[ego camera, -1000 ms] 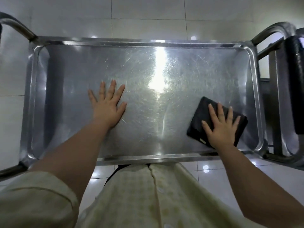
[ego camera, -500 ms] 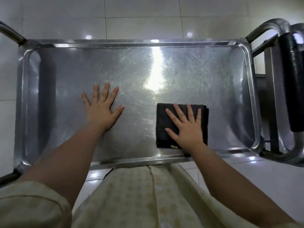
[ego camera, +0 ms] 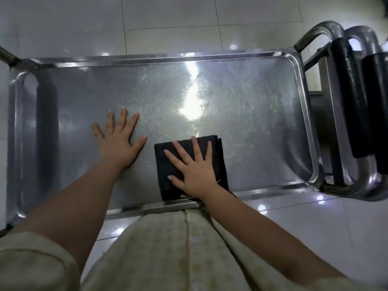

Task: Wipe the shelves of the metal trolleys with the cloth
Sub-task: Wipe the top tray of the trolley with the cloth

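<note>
Shirt: pale checked fabric; buttoned
Right hand: flat, fingers spread; pressing on the cloth
Cloth: dark, folded into a rectangle; on the shelf against the near rim
Left hand: flat, spread on bare metal; just beside the cloth
Shelf: scuffed steel; rounded corners, raised rim; central glare
Floor: glossy pale tiles

This looks like a service room in an institution, perhaps a canteen or clinic, though which one cannot be told. A scratched steel trolley stands on a glossy white tiled floor. Two black-padded handles stand just beside its right end.
</note>
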{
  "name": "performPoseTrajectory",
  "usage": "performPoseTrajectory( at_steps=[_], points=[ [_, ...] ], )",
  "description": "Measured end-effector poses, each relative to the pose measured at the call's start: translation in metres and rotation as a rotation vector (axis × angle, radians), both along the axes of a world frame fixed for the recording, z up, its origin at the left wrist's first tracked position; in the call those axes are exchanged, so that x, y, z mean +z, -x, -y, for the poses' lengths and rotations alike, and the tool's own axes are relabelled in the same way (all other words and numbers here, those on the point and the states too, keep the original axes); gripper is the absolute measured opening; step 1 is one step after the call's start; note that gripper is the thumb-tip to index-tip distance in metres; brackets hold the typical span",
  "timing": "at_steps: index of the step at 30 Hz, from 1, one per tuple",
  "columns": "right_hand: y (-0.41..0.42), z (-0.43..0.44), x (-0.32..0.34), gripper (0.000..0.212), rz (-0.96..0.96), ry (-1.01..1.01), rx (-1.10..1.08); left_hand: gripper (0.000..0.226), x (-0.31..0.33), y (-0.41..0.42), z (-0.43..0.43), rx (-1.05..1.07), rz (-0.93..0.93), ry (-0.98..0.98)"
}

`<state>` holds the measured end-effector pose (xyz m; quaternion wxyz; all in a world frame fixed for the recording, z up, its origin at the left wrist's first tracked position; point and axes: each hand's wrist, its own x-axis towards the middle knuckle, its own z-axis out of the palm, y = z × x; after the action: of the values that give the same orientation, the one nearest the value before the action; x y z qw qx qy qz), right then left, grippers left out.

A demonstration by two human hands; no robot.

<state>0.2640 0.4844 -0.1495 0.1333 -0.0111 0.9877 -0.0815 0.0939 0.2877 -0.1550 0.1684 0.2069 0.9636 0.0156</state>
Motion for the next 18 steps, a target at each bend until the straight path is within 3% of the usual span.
performPoseTrajectory(
  at_steps=[3,11,18],
  points=[
    [-0.013,-0.039,-0.003,0.071,-0.044,0.01,0.023,0.075,-0.001,0.001,-0.002,0.011,0.012,-0.038],
    [-0.119,-0.239,0.009,0.071,0.118,-0.136,-0.506,0.075,0.007,0.001,-0.007,0.061,0.022,-0.057],
    [-0.096,-0.234,0.012,0.073,0.149,-0.142,-0.426,0.067,0.007,0.017,-0.049,0.057,0.02,0.01]
  ],
)
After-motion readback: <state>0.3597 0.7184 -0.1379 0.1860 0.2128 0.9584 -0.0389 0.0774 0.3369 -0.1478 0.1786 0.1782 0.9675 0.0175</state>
